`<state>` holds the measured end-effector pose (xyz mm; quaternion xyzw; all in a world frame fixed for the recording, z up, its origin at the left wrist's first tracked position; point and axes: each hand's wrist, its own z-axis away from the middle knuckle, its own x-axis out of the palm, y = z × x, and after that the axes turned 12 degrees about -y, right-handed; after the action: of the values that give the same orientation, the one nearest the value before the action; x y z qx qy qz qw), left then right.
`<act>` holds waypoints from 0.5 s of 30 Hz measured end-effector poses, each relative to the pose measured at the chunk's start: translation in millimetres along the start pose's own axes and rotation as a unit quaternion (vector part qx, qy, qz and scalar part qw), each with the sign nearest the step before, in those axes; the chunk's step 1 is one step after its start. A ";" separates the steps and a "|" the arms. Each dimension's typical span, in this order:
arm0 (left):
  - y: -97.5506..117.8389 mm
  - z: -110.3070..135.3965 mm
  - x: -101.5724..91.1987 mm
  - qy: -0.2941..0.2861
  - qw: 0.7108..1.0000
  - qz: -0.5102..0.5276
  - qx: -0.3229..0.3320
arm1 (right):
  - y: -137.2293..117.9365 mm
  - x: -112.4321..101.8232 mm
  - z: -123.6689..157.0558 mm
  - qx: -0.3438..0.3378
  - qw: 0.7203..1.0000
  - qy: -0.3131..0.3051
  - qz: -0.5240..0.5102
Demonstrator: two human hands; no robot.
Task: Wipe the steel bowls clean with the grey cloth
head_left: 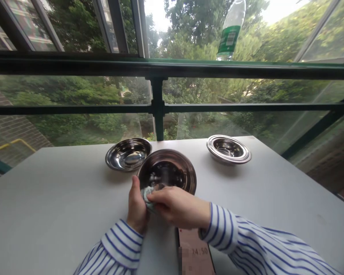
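Observation:
A steel bowl (167, 172) is tilted up toward me at the middle of the white table (46, 198). My left hand (137, 208) grips its near left rim, thumb up along the edge. My right hand (177, 206) is closed on a small crumpled cloth (147, 193), pressing it against the bowl's near inner rim. Both sleeves are white with blue stripes.
A second steel bowl (128, 154) rests just behind and left of the held one. A third steel bowl (228, 149) sits at the back right. A plastic bottle with a green label (229, 32) stands on the window railing (172, 67). A phone (195, 252) lies near my wrists.

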<state>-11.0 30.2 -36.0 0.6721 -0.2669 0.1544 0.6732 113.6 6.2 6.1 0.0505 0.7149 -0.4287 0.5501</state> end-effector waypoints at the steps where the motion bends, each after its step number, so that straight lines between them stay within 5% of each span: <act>1: 0.7 0.0 0.5 -0.002 1.000 -0.005 0.007 | 1.5 -2.2 6.7 -0.005 0.999 -0.038 0.030; 4: -0.7 -0.3 0.8 -0.008 0.999 -0.031 0.024 | 2.9 -2.6 18.8 0.021 0.996 -0.054 0.065; 9: -0.9 1.2 -3.4 0.000 0.999 -0.049 0.004 | -9.6 15.4 3.7 0.032 0.992 0.118 -0.038; 15: 0.5 -0.1 -0.4 -0.002 0.998 -0.053 0.038 | 0.0 14.7 28.3 0.029 0.994 0.012 0.109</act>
<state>-11.6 30.3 -35.8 0.7107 -0.2260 0.1273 0.6539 129.0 -18.6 -6.9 0.1490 0.6986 -0.3865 0.5834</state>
